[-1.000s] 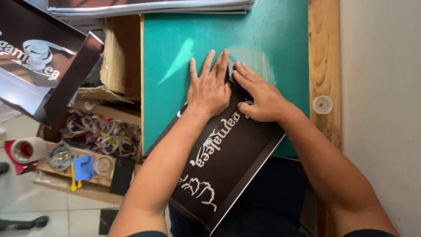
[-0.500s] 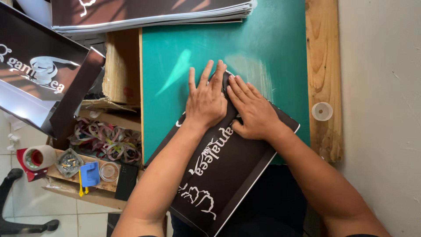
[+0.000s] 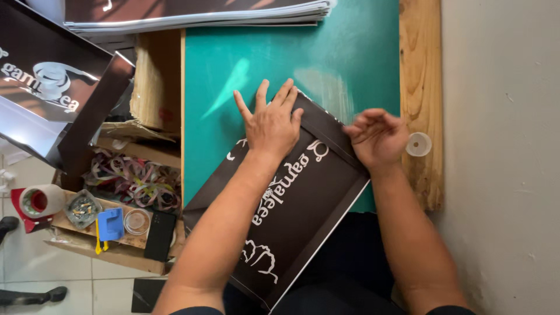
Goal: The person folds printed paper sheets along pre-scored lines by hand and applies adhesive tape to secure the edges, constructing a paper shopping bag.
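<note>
Clutter fills the left: a glossy dark sheet (image 3: 52, 99) cut off by the frame's edge, a tape roll (image 3: 39, 201), a blue clip (image 3: 109, 223) and a black phone (image 3: 159, 235) on a cardboard tray (image 3: 116, 254), with tangled ribbons (image 3: 134, 181) behind that are hard to make out. On the green mat (image 3: 245, 64) lies the dark folded sheet (image 3: 303, 204), its near corner hidden behind the forearms; the left hand (image 3: 271, 125) presses flat on it, fingers spread and gripping nothing. Right hand (image 3: 378, 137), blurred, hovers at the sheet's upper right edge with fingers loosely curled and holding nothing, just beside a small white cap (image 3: 418, 144) on the wooden board (image 3: 420, 70).
</note>
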